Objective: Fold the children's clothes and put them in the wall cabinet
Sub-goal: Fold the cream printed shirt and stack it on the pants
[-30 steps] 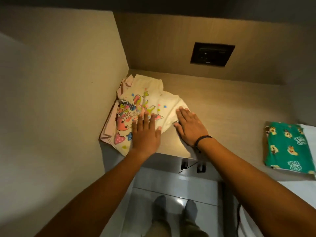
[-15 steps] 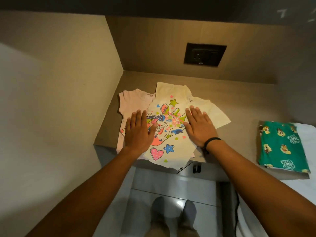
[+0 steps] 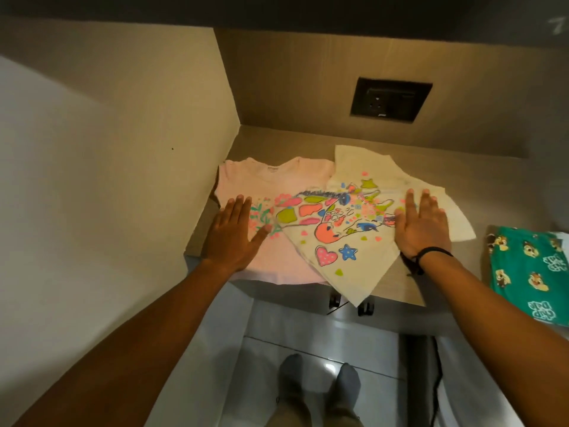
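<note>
Two small shirts lie spread on a wooden counter (image 3: 431, 167) in a wall niche. A pale pink shirt (image 3: 271, 180) with a flower print lies at the left. Overlapping it on the right is a cream shirt (image 3: 348, 254) with a bright giraffe, heart and star print; one corner hangs over the front edge. My left hand (image 3: 234, 235) rests flat, fingers apart, on the pink shirt. Flat on the cream shirt's right side lies my right hand (image 3: 421, 226), with a black band at the wrist.
A folded green garment (image 3: 529, 272) with cartoon prints lies at the right on a white surface. A dark wall socket (image 3: 389, 101) sits in the niche's back panel. The left wall stands close. Below the counter are drawer handles (image 3: 365, 308), a tiled floor and my feet.
Both shirts have been slid apart and spread out toward the front edge. My hands have moved away from each other, the left onto the pink shirt, the right to the cream shirt's right side.
</note>
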The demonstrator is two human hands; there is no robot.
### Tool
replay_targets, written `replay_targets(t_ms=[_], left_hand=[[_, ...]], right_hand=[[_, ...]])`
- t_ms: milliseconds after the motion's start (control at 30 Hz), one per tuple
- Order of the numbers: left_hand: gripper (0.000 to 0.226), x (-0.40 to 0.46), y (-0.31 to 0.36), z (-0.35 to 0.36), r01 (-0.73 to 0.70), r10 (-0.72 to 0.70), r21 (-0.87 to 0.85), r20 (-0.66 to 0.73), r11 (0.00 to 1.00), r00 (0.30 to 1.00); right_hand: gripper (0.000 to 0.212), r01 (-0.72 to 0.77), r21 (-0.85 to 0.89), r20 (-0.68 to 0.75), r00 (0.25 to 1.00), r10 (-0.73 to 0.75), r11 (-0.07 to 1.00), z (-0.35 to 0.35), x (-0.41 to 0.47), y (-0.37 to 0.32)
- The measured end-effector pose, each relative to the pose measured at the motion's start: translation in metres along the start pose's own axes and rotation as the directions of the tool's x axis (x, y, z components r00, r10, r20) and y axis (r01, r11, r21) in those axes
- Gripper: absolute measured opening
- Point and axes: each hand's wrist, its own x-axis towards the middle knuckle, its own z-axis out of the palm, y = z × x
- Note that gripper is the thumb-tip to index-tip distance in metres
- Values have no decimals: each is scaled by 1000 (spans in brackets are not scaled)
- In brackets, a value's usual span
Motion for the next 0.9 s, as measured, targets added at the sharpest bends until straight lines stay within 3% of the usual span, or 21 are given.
replay_targets(t_ms=[67,133,233,300,333,433,533,600,667,733,800,900], left_hand=[[114,1,-8,-9,85,-85,-10,-4,996,996],[111,3,2,-14,132,-134,-45,-36,990,990],[100,3,33,-6,-22,14,-97,-80,995,997],[101,1,40,5,-118,117,-56,-20,991,993],[101,1,38,9,-138,138,-18,3,990,990],[92,12,17,9,-133,131,88,27,987,991],[88,22,0,-5,19,-19,90,-1,996,1000],[91,26,5,-15,98,-93,104,-53,990,994],[85,26,18,-18,33,-24,91,-99,995,995],[83,26,25,-11,-80,82,61,-32,995,996],[83,30,16,-3,-138,134,90,45,986,990],[76,42,-16,-2,-106,105,95,21,990,994]], right_hand=[[73,-106,-9,84,991,107,994,-3,-5,5],[80,-109,-51,86,990,113,993,-10,-7,-4],[83,219,-17,-11,976,-219,976,-18,-2,-20],[83,434,-22,34,900,-434,900,-12,-4,-25],[82,460,-46,56,888,-457,887,-5,-6,-25],[76,279,-55,-5,960,-279,959,12,-18,-33],[80,-13,17,-46,999,14,1000,24,-42,-63],[87,-95,47,5,996,95,994,28,-54,-79],[94,-79,119,44,996,74,990,24,-58,-82],[95,-42,176,-30,998,48,984,15,-54,-72],[94,19,122,-72,997,-10,992,11,-49,-55],[94,108,-3,-22,994,-108,994,16,-44,-37]])
